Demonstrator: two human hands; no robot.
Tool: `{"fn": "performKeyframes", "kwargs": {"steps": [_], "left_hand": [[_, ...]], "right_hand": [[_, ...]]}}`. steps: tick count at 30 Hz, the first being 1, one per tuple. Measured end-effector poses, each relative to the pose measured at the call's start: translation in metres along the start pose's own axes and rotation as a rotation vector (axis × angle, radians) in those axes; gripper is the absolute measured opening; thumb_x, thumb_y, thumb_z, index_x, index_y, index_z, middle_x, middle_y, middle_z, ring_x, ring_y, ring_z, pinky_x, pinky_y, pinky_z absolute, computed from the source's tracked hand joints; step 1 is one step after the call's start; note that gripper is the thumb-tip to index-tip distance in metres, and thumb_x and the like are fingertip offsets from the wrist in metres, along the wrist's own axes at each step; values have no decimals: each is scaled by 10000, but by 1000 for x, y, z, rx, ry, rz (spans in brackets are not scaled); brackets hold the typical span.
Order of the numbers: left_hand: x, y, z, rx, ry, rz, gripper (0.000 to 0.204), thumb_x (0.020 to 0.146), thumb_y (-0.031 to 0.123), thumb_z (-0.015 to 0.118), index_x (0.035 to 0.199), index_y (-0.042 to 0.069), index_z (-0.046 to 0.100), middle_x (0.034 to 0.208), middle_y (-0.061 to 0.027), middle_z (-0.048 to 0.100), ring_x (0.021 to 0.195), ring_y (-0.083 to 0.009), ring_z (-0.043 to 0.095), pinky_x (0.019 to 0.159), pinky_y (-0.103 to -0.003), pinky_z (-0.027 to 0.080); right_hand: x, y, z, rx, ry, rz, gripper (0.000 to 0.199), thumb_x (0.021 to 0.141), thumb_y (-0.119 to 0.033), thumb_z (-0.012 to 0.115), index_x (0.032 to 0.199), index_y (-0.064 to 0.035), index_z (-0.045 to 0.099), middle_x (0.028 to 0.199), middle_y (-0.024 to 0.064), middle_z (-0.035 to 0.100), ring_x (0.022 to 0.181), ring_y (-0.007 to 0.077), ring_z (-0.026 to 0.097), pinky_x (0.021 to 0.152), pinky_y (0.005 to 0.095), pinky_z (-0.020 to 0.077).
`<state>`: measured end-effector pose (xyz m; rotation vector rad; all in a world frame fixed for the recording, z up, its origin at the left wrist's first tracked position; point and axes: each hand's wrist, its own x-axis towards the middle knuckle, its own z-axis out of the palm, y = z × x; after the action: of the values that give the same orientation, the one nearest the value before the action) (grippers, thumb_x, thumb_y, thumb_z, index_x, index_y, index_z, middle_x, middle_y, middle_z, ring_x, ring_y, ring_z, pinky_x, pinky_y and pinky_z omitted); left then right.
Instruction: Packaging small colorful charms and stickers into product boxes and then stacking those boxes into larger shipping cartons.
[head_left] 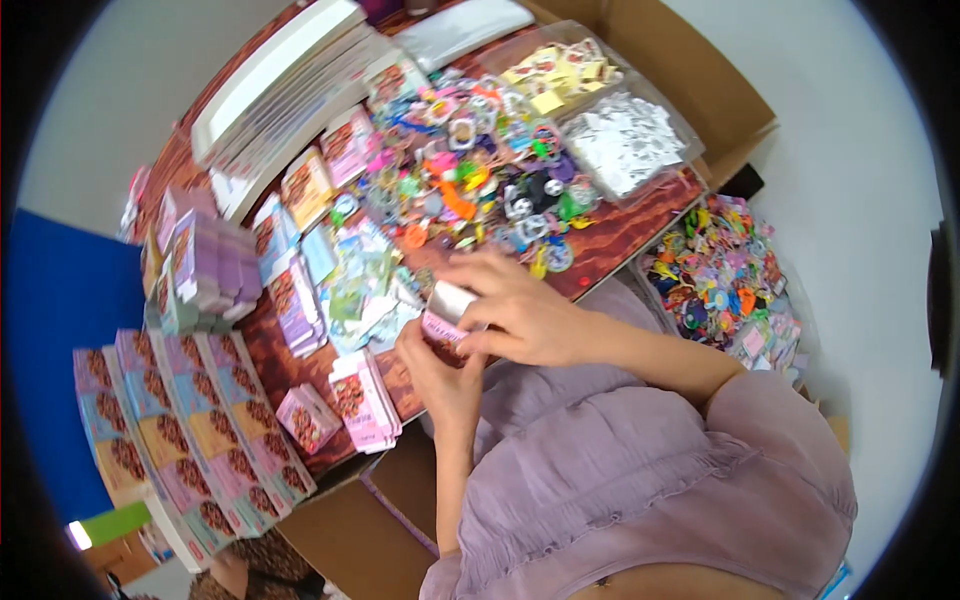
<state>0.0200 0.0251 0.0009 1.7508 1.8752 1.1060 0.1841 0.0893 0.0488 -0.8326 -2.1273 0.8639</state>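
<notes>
In front of my body, a small pink box with a picture on its side and a silvery upper part is between my hands. My left hand grips its lower end from below, with the thumb along the side. My right hand bends over the silvery end, its thumb against the box and its fingers curved round the top. Whether the silvery part is a lining or a packet, I cannot tell. Just beyond lies a pile of small clear and greenish packets. Flat pink cartons lie left of my left hand.
Colourful small trinkets heap across the red-patterned table. Beyond stand trays of silver packets and yellow pieces. At left are rows of packed boxes and stacked purple cartons. A bag of trinkets sits right, below table level.
</notes>
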Motion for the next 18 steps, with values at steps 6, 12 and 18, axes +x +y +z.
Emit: {"fn": "performKeyframes", "kwargs": {"steps": [6, 12, 18], "left_hand": [[1, 13, -8, -42, -109, -130, 766, 634, 106, 897, 1258, -28, 473, 1153, -161, 516, 1073, -295, 521, 936, -372, 420], [7, 14, -1, -35, -195, -84, 745, 642, 120, 894, 1245, -31, 484, 1138, -159, 521, 1069, -302, 524, 929, -376, 425], [10, 20, 4, -15, -258, -58, 811, 632, 186, 908, 1283, -6, 463, 1204, -202, 507, 1112, -375, 523, 930, -438, 446]], "right_hand": [[-16, 38, -53, 268, 170, 351, 156, 861, -147, 708, 928, -6, 699, 1023, 115, 672, 950, 208, 627, 838, 327, 485], [-51, 134, -158, -395, 649, 586, 113, 866, -100, 658, 894, 9, 668, 806, 91, 666, 742, 165, 612, 688, 298, 475], [-34, 149, -155, -343, 497, 654, 126, 846, -137, 666, 877, -17, 688, 817, 103, 678, 751, 222, 640, 704, 347, 495]]}}
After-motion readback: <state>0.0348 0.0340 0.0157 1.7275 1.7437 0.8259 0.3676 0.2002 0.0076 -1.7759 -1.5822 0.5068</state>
